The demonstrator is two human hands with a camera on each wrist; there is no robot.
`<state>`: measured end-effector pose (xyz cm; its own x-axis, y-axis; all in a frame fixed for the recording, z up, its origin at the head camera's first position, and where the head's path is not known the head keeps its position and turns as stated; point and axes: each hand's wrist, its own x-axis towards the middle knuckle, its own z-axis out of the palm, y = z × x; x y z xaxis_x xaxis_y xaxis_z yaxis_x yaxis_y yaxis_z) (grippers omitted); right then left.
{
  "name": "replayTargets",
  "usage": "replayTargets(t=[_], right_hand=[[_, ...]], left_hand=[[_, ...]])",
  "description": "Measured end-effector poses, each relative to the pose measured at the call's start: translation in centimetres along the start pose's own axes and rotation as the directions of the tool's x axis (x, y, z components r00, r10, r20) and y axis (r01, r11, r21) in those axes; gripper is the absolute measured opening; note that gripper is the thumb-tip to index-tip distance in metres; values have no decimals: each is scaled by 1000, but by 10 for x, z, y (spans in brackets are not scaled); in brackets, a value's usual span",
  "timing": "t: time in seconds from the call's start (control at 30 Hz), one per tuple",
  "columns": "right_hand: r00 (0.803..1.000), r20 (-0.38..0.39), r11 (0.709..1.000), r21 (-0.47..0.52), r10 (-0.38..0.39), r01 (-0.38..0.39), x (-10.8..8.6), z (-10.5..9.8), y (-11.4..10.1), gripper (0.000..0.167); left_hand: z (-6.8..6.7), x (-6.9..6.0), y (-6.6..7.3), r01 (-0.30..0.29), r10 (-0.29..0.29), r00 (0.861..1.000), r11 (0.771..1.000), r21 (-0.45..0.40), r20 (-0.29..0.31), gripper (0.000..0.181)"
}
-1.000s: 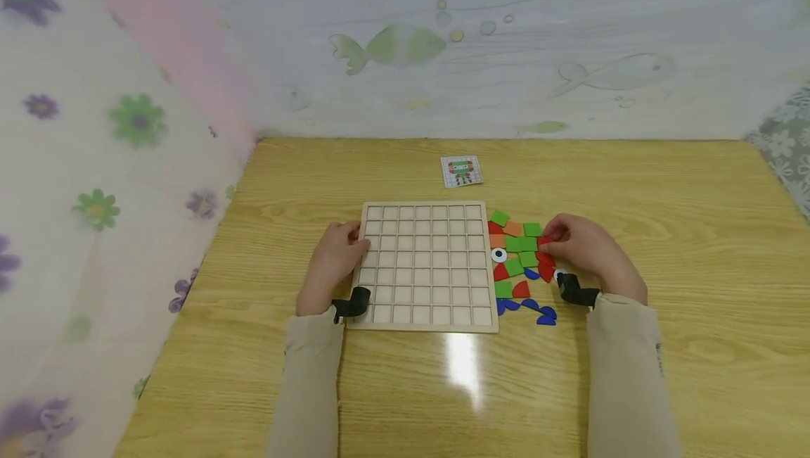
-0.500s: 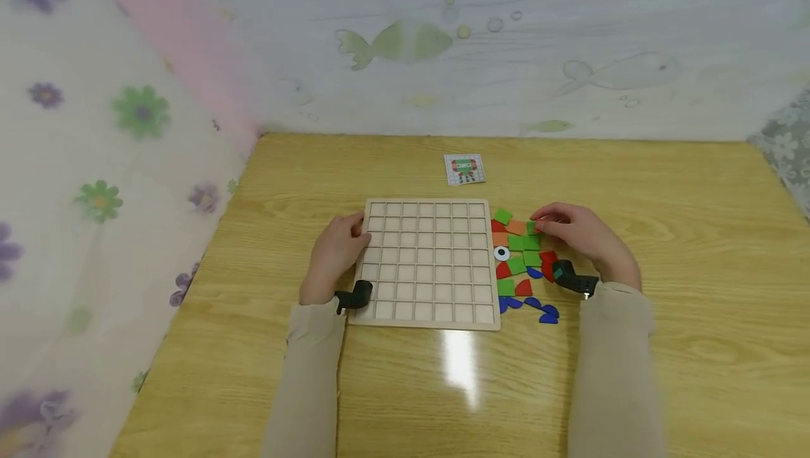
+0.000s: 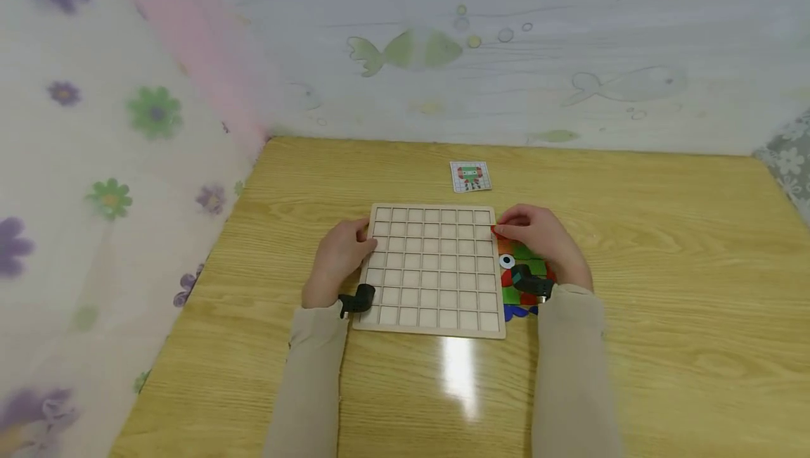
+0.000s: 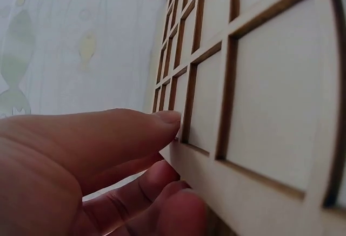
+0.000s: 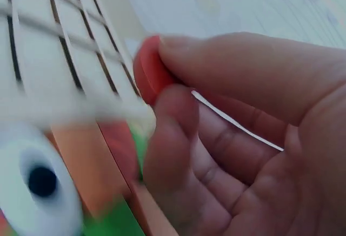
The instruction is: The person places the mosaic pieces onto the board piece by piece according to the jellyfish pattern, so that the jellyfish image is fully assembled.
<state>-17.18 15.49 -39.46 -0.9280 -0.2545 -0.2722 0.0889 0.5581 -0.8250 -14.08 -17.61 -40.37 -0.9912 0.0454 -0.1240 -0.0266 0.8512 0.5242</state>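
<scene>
A pale wooden grid board [image 3: 430, 279] lies flat on the table with bare square cells. My left hand [image 3: 342, 255] grips its left edge; in the left wrist view the thumb [image 4: 135, 130] rests on the rim and the other fingers curl at the edge below. My right hand [image 3: 544, 236] pinches a small red piece with a curved edge [image 5: 147, 68] between thumb and fingertips, just by the board's upper right edge. Beneath that hand lie flat coloured pieces, among them a white eye disc [image 3: 507, 261], a green piece [image 3: 522, 252] and an orange piece [image 5: 89, 165], partly hidden.
A small picture card [image 3: 471, 176] with a red and green figure on a grid lies behind the board. Blue pieces [image 3: 515, 312] lie beside the board's lower right corner. The wooden table [image 3: 690, 289] meets patterned walls at the back and left.
My right hand has lifted a red piece from the pile's right side and carried it left to the board's right edge. The left hand keeps its place on the board.
</scene>
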Motion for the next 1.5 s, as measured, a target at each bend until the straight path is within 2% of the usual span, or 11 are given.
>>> replayTargets(t=[0.17, 0.4, 0.57, 0.73, 0.97, 1.27, 1.5], right_hand=[[997, 23, 997, 9, -75, 75, 8, 21, -14, 26], [989, -27, 990, -2, -142, 142, 21, 45, -28, 24], [980, -16, 976, -96, -198, 196, 31, 62, -37, 24], [976, 9, 963, -162, -215, 214, 38, 77, -49, 22], [971, 31, 956, -172, -237, 238, 48, 93, -64, 19], [966, 14, 926, -283, -258, 251, 56, 108, -74, 15], [963, -1, 905, -343, -269, 253, 55, 114, -79, 13]], left_hand=[[-2, -1, -2, 5, -5, 1000, 999, 43, -1, 30], [-5, 0, -1, -15, 15, 1000, 998, 66, 2, 30], [-5, 1, 2, -7, 6, 1000, 999, 50, 15, 33], [-8, 1, 2, 21, -22, 999, 999, 33, 36, 41], [-9, 2, 3, 37, -37, 999, 999, 3, 40, 45], [0, 4, 3, 81, -78, 996, 996, -45, 51, 45], [-1, 3, 4, 87, -83, 995, 994, -72, 52, 45]])
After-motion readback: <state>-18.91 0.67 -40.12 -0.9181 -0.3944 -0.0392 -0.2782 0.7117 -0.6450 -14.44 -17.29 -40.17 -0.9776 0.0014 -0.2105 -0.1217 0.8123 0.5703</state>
